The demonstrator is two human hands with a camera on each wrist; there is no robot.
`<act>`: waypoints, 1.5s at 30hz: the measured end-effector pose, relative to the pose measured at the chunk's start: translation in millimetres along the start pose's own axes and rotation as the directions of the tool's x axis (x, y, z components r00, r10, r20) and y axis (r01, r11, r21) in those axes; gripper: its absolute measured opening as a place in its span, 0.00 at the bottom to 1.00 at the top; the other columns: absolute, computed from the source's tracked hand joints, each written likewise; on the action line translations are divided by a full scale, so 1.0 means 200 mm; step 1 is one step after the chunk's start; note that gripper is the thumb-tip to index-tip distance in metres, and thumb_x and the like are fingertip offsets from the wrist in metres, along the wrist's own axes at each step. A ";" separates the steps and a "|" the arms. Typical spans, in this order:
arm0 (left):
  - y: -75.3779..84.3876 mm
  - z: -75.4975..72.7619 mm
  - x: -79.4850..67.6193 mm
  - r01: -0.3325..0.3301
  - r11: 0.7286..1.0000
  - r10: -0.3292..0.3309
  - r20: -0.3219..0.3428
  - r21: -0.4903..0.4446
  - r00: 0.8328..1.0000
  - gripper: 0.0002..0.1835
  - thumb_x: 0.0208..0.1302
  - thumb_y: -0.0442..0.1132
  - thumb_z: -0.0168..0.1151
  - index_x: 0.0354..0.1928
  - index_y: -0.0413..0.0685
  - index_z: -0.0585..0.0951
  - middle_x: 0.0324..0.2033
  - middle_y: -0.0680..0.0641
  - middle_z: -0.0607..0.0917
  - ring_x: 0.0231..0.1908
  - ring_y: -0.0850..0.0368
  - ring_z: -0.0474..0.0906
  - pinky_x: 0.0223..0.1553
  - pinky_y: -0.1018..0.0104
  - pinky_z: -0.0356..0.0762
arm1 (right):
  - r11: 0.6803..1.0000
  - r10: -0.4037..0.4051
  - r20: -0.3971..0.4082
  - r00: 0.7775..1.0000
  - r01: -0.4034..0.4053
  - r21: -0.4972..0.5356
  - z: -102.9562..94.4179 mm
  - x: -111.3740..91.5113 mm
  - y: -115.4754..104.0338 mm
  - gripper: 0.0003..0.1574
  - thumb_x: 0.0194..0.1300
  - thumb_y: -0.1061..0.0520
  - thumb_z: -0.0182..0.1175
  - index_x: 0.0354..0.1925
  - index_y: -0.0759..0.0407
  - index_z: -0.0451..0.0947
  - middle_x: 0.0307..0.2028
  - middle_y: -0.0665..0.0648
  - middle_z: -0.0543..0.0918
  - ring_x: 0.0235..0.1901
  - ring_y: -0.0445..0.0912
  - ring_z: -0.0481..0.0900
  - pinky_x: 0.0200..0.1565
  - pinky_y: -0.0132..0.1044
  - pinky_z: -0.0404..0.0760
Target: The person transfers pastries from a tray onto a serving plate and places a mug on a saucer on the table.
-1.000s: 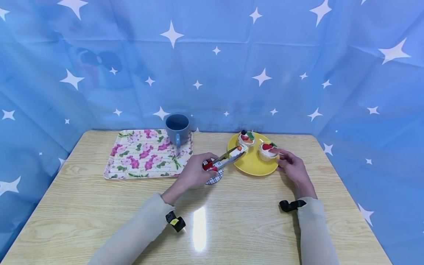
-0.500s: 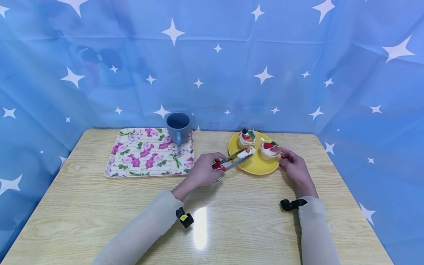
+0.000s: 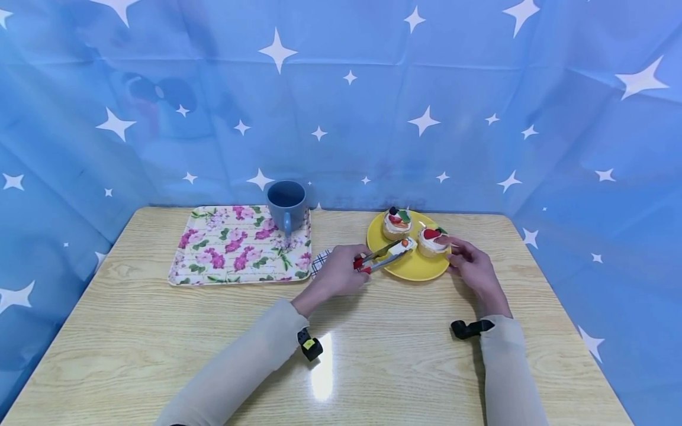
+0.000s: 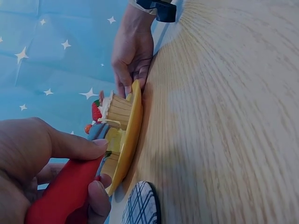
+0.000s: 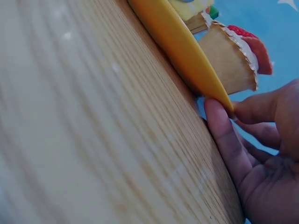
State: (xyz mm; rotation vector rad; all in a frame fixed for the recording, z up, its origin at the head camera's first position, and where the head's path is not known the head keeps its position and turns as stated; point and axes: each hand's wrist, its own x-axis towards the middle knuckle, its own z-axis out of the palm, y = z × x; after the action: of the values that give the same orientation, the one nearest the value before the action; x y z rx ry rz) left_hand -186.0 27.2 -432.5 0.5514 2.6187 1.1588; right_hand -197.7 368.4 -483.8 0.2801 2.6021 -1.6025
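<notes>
My left hand [image 3: 341, 271] holds red-handled tongs [image 4: 65, 191] with metal arms. Between the tips of the tongs is a small piece of cake [image 3: 403, 246], pale with an orange bit on top, low over the yellow plate [image 3: 415, 272]. Two cupcakes stand on that plate: one with mixed fruit [image 3: 397, 225] at the back left, one with a strawberry [image 3: 431, 242] at the right. My right hand [image 3: 474, 269] pinches the plate's right rim, thumb above and a finger beneath, as the right wrist view shows.
A flowered tray [image 3: 213, 260] lies to the left, with a blue mug [image 3: 286, 207] at its back right corner. Partly behind my left hand is a round checked coaster [image 4: 142, 207]. A blue star-patterned curtain [image 3: 341, 106] hangs behind the wooden table [image 3: 394, 355].
My left hand has moved right, carrying the tongs and the piece of cake from the plate's left edge to further over the plate. The right hand keeps its hold on the rim.
</notes>
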 end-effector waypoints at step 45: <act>-0.06 -0.01 -0.21 0.079 0.997 -0.079 -0.046 -0.004 0.996 0.38 0.56 0.45 0.78 0.70 0.51 0.75 0.66 0.47 0.77 0.61 0.50 0.74 0.64 0.50 0.74 | 1.000 0.002 0.002 1.000 -0.002 -0.003 0.01 -0.01 -0.01 0.32 0.81 0.55 0.49 0.78 0.56 0.60 0.62 0.63 0.70 0.45 0.36 0.77 0.45 0.27 0.84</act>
State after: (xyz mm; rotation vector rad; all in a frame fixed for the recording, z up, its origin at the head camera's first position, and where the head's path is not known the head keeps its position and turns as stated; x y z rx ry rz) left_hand -151.0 0.1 -437.3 0.4218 2.6518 1.1641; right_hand -196.0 365.9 -482.3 0.2811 2.6016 -1.5969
